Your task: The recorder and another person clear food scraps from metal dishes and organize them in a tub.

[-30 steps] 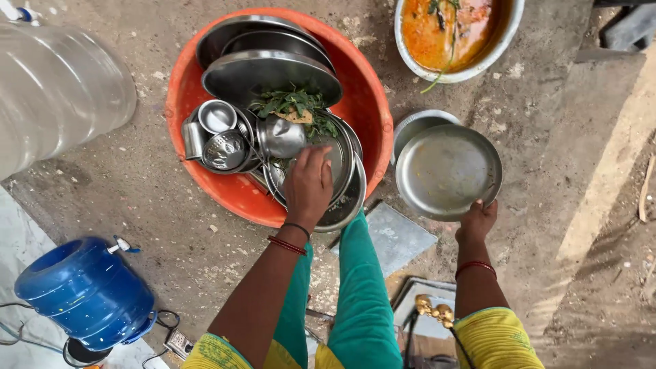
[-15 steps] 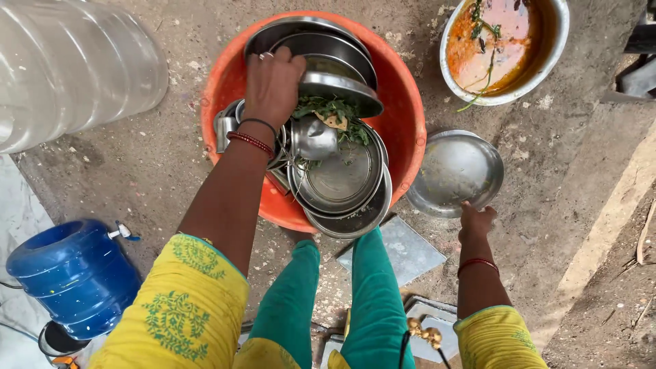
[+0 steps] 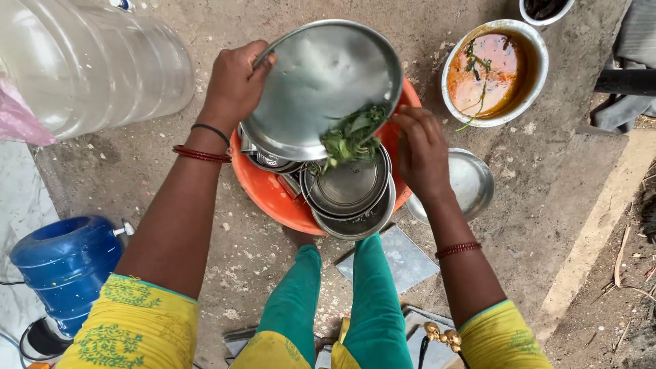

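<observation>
1. Holding a big steel plate [image 3: 321, 85] tilted over the orange tub [image 3: 273, 195], the left hand [image 3: 236, 82] grips its rim.
2. The right hand [image 3: 420, 150] is open, its fingers brushing green leaves [image 3: 352, 133] off the low edge.
3. The leaves could miss and land on the floor [image 3: 191, 205] if the plate tips too far.
4. The plate is round, so it has no long side; its face slopes down toward the stacked plates [image 3: 348, 191].

Left hand [image 3: 234, 85] gripping, raised — right hand [image 3: 421, 150] fingers curled.
</observation>
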